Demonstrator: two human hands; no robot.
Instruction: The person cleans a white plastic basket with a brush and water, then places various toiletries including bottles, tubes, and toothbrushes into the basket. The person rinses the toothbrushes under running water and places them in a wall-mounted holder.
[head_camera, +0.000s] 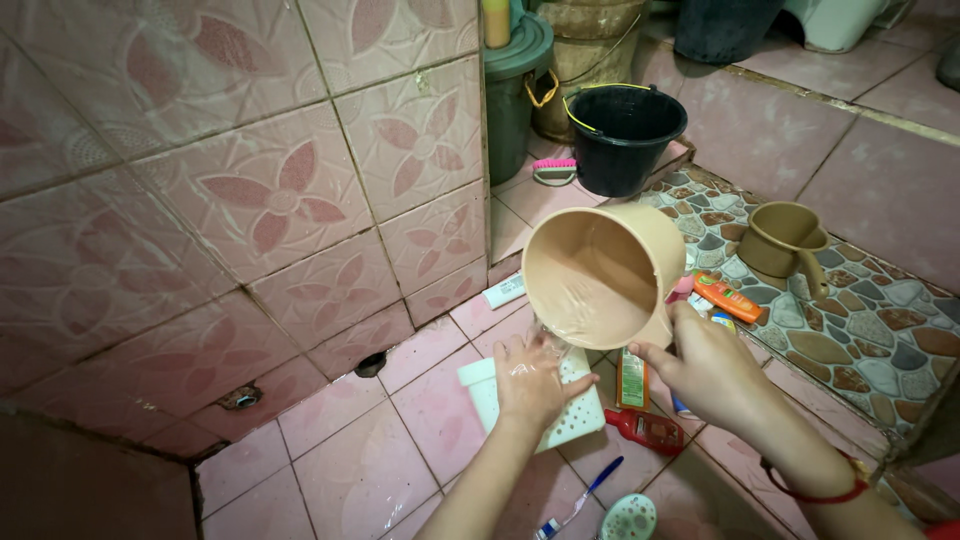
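Hands worked at lower centre of the frame. Left hand lay flat, fingers spread and wet, pressed on a white perforated tray resting on the pink floor tiles. Right hand, just to its right, was clamped on the handle side of a tan plastic dipper, held tilted directly above the left hand with its mouth facing the camera and water running from the lower lip onto the fingers. The dipper thus stood above and between both hands, nearer the right. Below lay a blue toothbrush; right of the tray, a red bottle and an orange tube. In the upper centre and to the right were a pink scrub brush, a black bucket and a second tan dipper on pebble flooring.
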